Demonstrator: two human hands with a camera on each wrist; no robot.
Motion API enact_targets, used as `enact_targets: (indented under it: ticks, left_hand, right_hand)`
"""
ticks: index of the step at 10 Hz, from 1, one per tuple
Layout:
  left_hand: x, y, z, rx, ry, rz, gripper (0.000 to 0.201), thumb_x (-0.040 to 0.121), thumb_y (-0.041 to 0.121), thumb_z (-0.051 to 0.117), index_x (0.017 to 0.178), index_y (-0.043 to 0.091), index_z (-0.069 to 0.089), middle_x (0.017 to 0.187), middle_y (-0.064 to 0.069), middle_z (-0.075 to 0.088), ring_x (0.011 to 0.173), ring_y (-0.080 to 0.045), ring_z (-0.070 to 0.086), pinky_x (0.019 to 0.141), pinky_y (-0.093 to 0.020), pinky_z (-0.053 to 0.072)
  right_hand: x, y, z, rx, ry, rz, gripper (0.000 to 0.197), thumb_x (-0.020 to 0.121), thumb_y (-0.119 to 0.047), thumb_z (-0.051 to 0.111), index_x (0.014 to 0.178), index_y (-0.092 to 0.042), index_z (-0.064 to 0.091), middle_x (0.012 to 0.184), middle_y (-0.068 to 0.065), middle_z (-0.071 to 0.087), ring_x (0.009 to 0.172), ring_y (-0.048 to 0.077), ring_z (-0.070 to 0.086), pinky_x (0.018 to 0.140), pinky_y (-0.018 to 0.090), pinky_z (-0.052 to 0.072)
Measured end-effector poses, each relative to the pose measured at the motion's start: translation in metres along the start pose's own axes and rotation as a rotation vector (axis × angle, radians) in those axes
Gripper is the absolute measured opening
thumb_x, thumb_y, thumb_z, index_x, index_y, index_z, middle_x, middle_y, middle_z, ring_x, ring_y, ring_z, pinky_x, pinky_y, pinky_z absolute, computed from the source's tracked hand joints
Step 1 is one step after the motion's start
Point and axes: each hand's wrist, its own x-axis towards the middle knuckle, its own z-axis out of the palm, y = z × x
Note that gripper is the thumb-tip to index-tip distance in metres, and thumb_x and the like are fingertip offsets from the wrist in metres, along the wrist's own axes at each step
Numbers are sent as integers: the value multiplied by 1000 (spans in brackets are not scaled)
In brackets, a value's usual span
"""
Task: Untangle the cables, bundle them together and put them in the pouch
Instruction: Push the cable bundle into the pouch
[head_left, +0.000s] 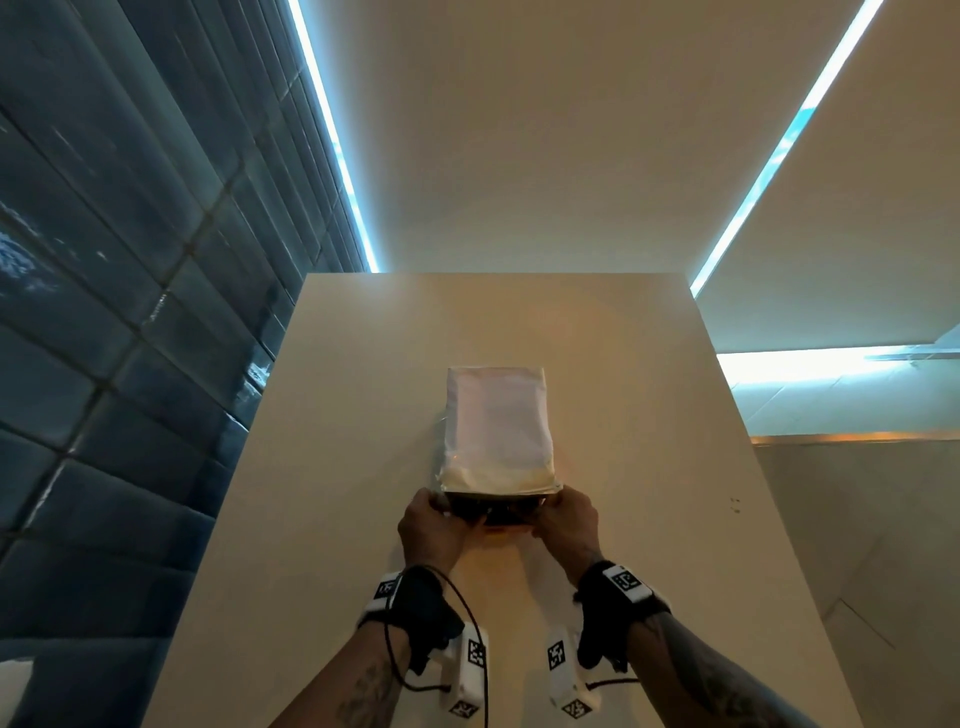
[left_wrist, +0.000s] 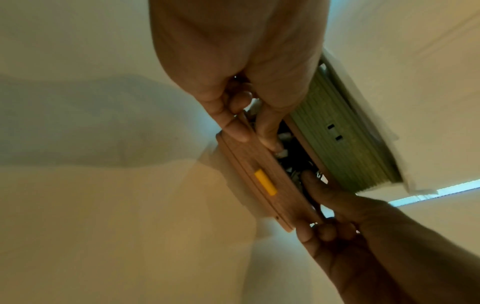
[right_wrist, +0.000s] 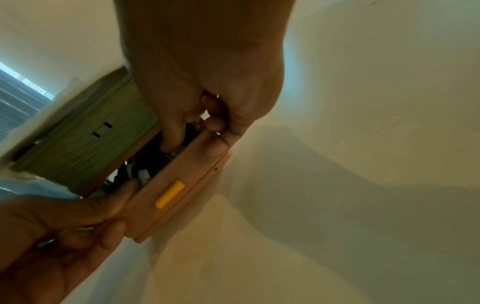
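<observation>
The pouch (head_left: 498, 423) looks like thin, slightly crinkled, glossy plastic film with a ribbed, matt closure strip (left_wrist: 345, 131) at its mouth. The desk (head_left: 613, 374) is smooth, matt and cream. The left wall (head_left: 104, 260) is glossy tile.

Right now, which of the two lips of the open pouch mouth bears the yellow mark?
The tan lip on the table side. The other lip, raised above it, is greenish and ribbed, with two small dark slots and no yellow.
</observation>
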Motion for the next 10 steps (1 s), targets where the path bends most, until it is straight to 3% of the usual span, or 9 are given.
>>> enact_targets:
  ticks: [1,2,3,4,5,6,8,9,10]
  left_hand:
    - [9,-2,-4,-26,34,-27,35,70,6,78,76,12,44,76,-4,55,78,-31,56,57,-29,29]
    - [19,1,-11,-57,-32,23,44,67,2,81,86,12,43,75,1,52,74,-26,52,53,-18,35]
    - [31,-2,-24,49,-182,201,66,57,4,88,108,13,47,94,-2,55,80,-21,57,65,-17,46]
    - [43,2,-33,359,-329,355,74,57,13,88,122,11,53,108,-7,45,93,-26,55,80,-36,50]
    - [46,11,-34,492,-325,460,48,67,23,79,111,15,63,103,-8,51,90,-32,60,74,-40,52]
    - [46,13,-34,519,-301,482,37,71,28,77,104,17,66,96,-4,55,87,-30,60,66,-34,48]
    - [39,10,-36,520,-293,437,41,76,30,74,113,20,61,104,-3,56,92,-28,61,70,-34,48]
    - [33,2,-42,418,-363,359,53,70,23,79,117,21,55,105,-2,58,96,-23,60,74,-29,48]
    - [19,-26,-60,340,-464,225,47,68,22,84,105,28,55,89,5,63,79,-9,62,73,-21,49]
  right_hand:
    - [1,7,0,62,-5,27,26,68,-28,79,75,-8,65,69,7,71,75,31,67,69,42,53]
    - [1,9,-4,74,-29,13,36,61,-27,83,83,-6,63,80,8,69,80,30,64,69,43,53]
    - [-1,8,-9,2,-54,-59,47,63,-19,86,92,-5,52,94,9,59,84,25,56,67,35,47]
    - [5,4,-13,-29,-70,-152,57,60,-9,83,105,-11,49,108,5,49,99,23,52,79,35,50]
    - [16,5,-11,-77,-122,-202,60,57,-25,79,111,-15,57,107,5,58,98,29,59,79,50,53]
    - [27,16,-7,-101,-97,-249,65,53,-48,70,110,-18,63,103,3,65,91,28,63,74,48,56]
    - [20,3,-13,-238,-140,-310,58,66,-22,81,118,-8,59,111,8,60,102,26,52,85,41,49]
    - [16,12,-18,-295,-179,-298,62,68,-16,82,122,-9,53,115,5,50,107,19,41,86,21,39]
    - [0,36,-38,-215,-193,-212,42,73,-16,79,109,-15,58,106,1,55,89,14,53,68,11,42]
